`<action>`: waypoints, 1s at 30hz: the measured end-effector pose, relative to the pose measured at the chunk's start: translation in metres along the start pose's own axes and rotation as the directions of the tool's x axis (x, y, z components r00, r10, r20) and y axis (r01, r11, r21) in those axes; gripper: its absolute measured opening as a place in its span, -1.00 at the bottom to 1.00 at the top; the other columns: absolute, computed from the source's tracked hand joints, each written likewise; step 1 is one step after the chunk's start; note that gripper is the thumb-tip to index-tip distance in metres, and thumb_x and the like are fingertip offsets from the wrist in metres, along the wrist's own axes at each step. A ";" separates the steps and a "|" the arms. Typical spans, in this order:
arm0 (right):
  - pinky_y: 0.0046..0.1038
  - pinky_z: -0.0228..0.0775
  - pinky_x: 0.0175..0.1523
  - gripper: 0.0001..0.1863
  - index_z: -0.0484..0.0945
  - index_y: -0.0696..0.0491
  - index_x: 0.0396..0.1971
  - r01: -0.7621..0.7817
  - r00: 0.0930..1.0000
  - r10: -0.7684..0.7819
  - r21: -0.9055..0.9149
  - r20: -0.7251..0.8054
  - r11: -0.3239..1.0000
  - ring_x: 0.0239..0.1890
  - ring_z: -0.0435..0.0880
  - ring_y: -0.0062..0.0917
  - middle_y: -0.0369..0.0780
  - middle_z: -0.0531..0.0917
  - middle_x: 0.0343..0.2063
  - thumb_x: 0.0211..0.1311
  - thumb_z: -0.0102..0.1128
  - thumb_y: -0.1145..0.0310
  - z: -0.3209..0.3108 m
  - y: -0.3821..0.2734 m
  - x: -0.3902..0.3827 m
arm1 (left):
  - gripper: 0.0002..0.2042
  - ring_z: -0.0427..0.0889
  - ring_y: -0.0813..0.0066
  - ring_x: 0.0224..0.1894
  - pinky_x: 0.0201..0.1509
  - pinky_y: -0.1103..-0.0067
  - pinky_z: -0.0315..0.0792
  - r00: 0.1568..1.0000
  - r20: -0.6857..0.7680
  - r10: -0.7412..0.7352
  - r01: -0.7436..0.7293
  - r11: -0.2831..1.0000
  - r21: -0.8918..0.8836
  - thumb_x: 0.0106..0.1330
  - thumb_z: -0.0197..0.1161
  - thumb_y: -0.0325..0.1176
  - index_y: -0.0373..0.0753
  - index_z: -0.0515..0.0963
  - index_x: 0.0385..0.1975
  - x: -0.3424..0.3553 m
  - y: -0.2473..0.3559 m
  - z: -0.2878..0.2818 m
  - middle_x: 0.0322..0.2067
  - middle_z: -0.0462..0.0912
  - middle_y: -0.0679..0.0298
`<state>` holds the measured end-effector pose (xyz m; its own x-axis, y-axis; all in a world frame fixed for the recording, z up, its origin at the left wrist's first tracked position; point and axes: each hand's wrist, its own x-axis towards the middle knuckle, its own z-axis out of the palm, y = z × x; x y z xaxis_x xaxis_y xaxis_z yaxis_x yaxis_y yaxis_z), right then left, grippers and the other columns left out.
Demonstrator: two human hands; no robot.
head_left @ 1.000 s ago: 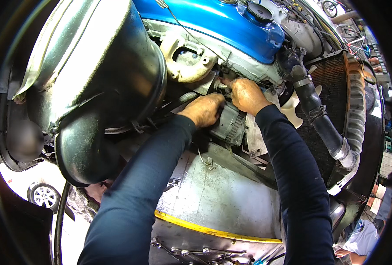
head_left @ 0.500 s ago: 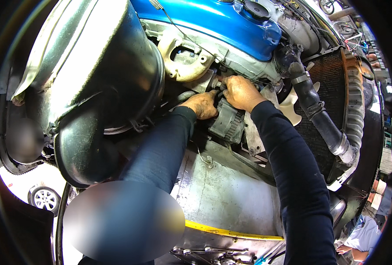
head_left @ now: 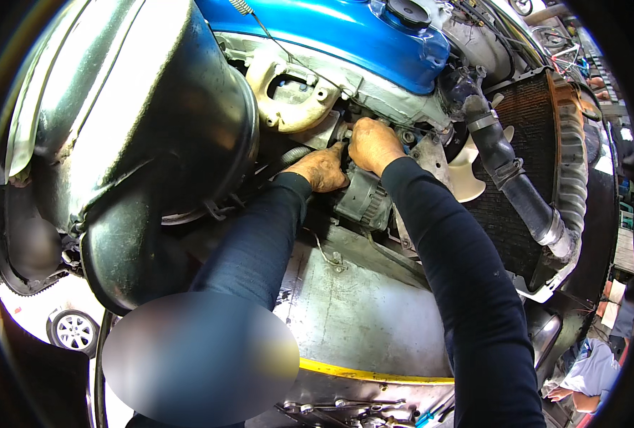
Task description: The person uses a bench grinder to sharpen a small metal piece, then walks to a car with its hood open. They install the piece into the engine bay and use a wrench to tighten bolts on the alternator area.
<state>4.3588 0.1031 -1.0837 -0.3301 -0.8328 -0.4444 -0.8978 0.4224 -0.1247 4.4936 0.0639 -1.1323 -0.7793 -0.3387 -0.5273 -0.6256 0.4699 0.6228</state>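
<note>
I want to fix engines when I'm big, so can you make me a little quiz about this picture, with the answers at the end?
1. What colour is the smooth engine cover at the top?
a) red
b) blue
c) green
2. True or false: in the picture, the metal tools lie below the yellow strip.
3. Which of the person's hands is nearer to the radiator?

Key:
1. b
2. True
3. The right hand

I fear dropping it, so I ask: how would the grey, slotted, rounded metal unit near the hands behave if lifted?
The grey slotted unit would probably feel heavy for its size, as its housing looks metallic. Its rounded body might roll if freed.
</note>
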 end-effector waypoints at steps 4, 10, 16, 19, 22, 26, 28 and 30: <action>-0.16 0.62 0.14 -0.73 0.75 0.15 -0.12 -0.066 0.997 0.067 0.034 -0.033 0.997 0.04 0.76 -0.05 0.09 0.76 -0.08 0.20 0.35 0.38 -0.004 -0.004 -0.011 | -0.17 0.59 -0.09 0.24 0.32 0.35 0.46 1.000 -0.003 -0.023 0.023 1.000 0.022 0.21 0.22 -0.24 -0.58 0.10 0.43 0.000 0.003 0.001 0.17 0.56 -0.33; -0.17 0.61 0.14 -0.71 0.74 0.21 -0.17 -0.113 0.985 0.126 0.108 -0.118 0.988 0.01 0.76 -0.04 0.10 0.76 -0.11 0.22 0.32 0.31 -0.001 -0.010 -0.013 | -0.16 0.56 -0.07 0.28 0.36 0.38 0.43 1.000 0.011 -0.001 0.000 0.998 0.058 0.23 0.16 -0.22 -0.62 0.06 0.45 -0.001 0.002 0.001 0.22 0.51 -0.35; -0.24 0.60 0.18 -0.63 0.73 0.08 -0.01 -0.195 0.980 0.198 0.068 -0.028 0.978 0.10 0.73 -0.08 0.05 0.74 0.00 0.24 0.39 0.22 -0.003 -0.017 -0.015 | -0.17 0.57 -0.08 0.27 0.35 0.37 0.44 0.988 -0.036 0.148 -0.141 0.980 0.138 0.24 0.16 -0.20 -0.60 0.08 0.45 0.018 -0.015 0.017 0.22 0.52 -0.32; -0.25 0.58 0.21 -0.62 0.72 0.08 0.02 -0.173 0.984 0.172 0.032 0.038 0.984 0.14 0.72 -0.10 0.06 0.72 0.04 0.28 0.32 0.21 -0.011 -0.018 -0.010 | -0.18 0.58 -0.09 0.25 0.35 0.36 0.45 0.989 -0.021 0.145 -0.140 0.980 0.139 0.23 0.17 -0.21 -0.56 0.10 0.45 0.019 -0.016 0.016 0.22 0.53 -0.30; -0.25 0.57 0.22 -0.61 0.72 0.10 0.03 -0.246 0.969 0.245 0.121 0.024 0.962 0.15 0.71 -0.14 0.05 0.72 0.06 0.31 0.27 0.20 -0.013 -0.015 -0.004 | -0.21 0.58 -0.09 0.25 0.35 0.34 0.45 0.999 -0.012 0.039 -0.038 0.998 0.059 0.23 0.17 -0.23 -0.52 0.14 0.44 0.017 -0.017 0.016 0.21 0.54 -0.28; -0.24 0.60 0.17 -0.64 0.75 0.13 -0.03 -0.184 0.982 0.180 0.068 0.056 0.981 0.11 0.73 -0.12 0.08 0.73 0.00 0.23 0.23 0.30 0.002 -0.012 -0.003 | -0.24 0.58 -0.09 0.25 0.35 0.34 0.44 0.993 -0.072 0.089 -0.085 0.994 0.067 0.25 0.16 -0.23 -0.52 0.18 0.42 0.034 -0.033 0.032 0.21 0.55 -0.26; -0.23 0.62 0.11 -0.63 0.76 0.17 -0.10 0.033 0.973 -0.018 -0.063 0.228 0.997 0.06 0.75 -0.08 0.11 0.74 -0.05 0.12 0.20 0.38 0.009 -0.010 -0.004 | -0.25 0.58 -0.09 0.25 0.34 0.34 0.45 0.978 -0.076 0.195 -0.182 0.972 0.150 0.25 0.16 -0.24 -0.53 0.18 0.41 0.049 -0.046 0.044 0.20 0.55 -0.27; -0.20 0.63 -0.05 -0.66 0.74 0.34 -0.32 0.306 0.901 -0.226 -0.174 0.369 0.936 -0.11 0.78 -0.03 0.19 0.73 -0.17 0.03 0.23 0.36 0.011 -0.007 -0.002 | -0.25 0.58 -0.10 0.25 0.34 0.34 0.45 0.927 -0.101 0.361 -0.323 0.906 0.273 0.25 0.16 -0.24 -0.55 0.19 0.40 0.059 -0.053 0.050 0.20 0.55 -0.28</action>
<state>4.3690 0.1058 -1.0916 0.0131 -0.7140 -0.7001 -0.9921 0.0779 -0.0980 4.4828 0.0600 -1.2246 -0.9521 -0.2266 -0.2054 -0.3048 0.7575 0.5773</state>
